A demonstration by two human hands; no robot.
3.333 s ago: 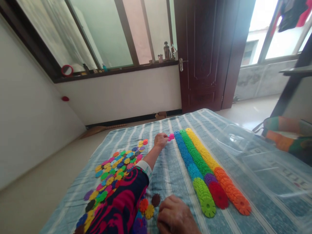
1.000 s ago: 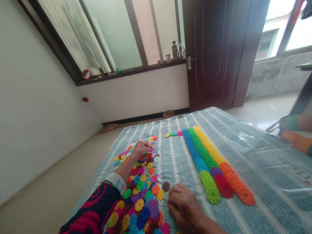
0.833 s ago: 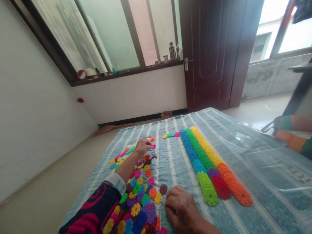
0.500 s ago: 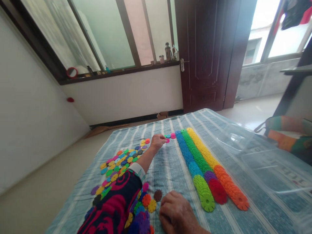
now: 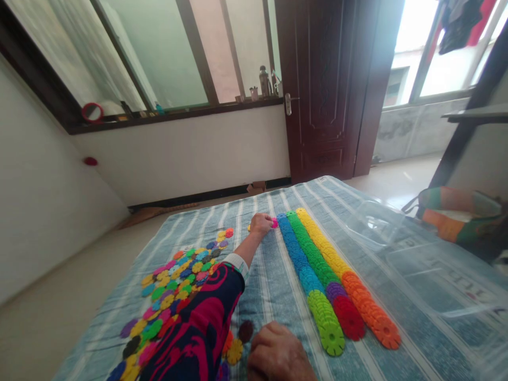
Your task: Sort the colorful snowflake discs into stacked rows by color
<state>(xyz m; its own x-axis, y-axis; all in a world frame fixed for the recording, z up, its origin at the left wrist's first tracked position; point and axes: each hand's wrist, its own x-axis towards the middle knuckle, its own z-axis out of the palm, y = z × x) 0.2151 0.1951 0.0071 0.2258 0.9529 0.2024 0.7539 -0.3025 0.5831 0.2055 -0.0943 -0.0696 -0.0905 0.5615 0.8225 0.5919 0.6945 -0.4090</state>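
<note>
My left hand (image 5: pixel 261 224) reaches to the far part of the bed, its fingers pinched on a pink disc (image 5: pixel 274 223) beside the blue end of the nearest row. Overlapping notched plastic discs form three long rows: blue to lime (image 5: pixel 305 264), green to red (image 5: pixel 315 254), and yellow to orange (image 5: pixel 341 264). My right hand (image 5: pixel 280 352) rests at the bottom with curled fingers; anything inside is hidden. A brown disc (image 5: pixel 246 331) and a yellow disc (image 5: pixel 235 351) lie left of it. Mixed loose discs (image 5: pixel 169 301) spread at the left, partly behind my left sleeve.
A striped sheet (image 5: pixel 254 270) covers the bed. Clear plastic containers (image 5: pixel 375 225) stand on the right, near an orange and green bag (image 5: pixel 448 217). Beyond the bed are a dark red door (image 5: pixel 323 95) and a window ledge (image 5: pixel 178 116) with small items.
My left hand has brought the pink disc right, against the pink disc by the blue row. The whole view has shifted slightly; my right hand stays curled on the bed.
</note>
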